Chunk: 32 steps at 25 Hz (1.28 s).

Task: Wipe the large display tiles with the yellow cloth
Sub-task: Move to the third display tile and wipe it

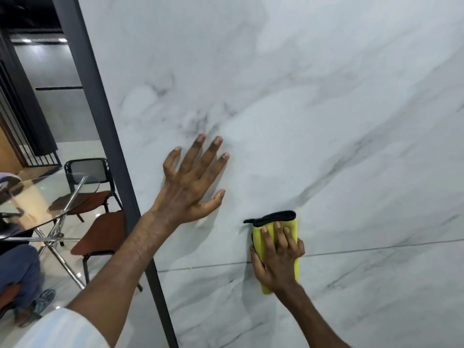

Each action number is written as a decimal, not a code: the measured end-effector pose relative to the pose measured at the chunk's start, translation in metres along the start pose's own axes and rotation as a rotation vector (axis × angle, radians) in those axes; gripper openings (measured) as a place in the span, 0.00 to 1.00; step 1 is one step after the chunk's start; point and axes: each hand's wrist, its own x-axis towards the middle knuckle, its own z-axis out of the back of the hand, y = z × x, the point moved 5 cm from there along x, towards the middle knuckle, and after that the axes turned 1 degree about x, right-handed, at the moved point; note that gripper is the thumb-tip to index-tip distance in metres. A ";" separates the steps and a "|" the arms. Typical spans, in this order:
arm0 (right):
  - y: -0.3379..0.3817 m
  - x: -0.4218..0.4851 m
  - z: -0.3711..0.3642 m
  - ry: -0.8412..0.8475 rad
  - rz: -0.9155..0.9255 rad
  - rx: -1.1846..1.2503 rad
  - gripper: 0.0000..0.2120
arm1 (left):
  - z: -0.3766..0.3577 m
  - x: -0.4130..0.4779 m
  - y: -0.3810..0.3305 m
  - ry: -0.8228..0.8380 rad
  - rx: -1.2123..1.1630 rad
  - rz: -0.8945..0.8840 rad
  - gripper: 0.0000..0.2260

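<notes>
Across the joint between the display tiles (pixel 301 96), the yellow cloth (pixel 292 223) is pressed by the right hand (pixel 278 257); the left hand (pixel 190 182) is spread flat. Streaks could be left if pressure slackens.

Much of the yellow cloth (pixel 258 241) lies hidden beneath the right hand (pixel 278 257) pressing it to the marble-patterned tile (pixel 326 121), and we cannot tell how many folds it has. The tile runs past the top, right and bottom edges, its full extent unseen. The grout line (pixel 376 249) disappears behind hand and cloth. Both forearms are cut by the bottom edge. At left, a seated person (pixel 17 267) shows us only blue trousers and a sandalled foot, the rest cropped. We see the glass table (pixel 45 197) only in part, and what rests on its far edge is too blurred to name
</notes>
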 end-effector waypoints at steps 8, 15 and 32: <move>0.037 0.322 0.108 -0.311 0.125 0.073 0.36 | 0.019 0.064 0.057 -0.091 0.111 0.074 0.34; 0.029 0.278 0.098 -0.341 0.054 0.054 0.34 | 0.074 0.138 0.093 -0.261 -0.003 0.066 0.34; 0.063 0.610 0.212 -0.332 0.029 0.064 0.37 | 0.076 0.212 0.150 -0.247 0.118 0.080 0.32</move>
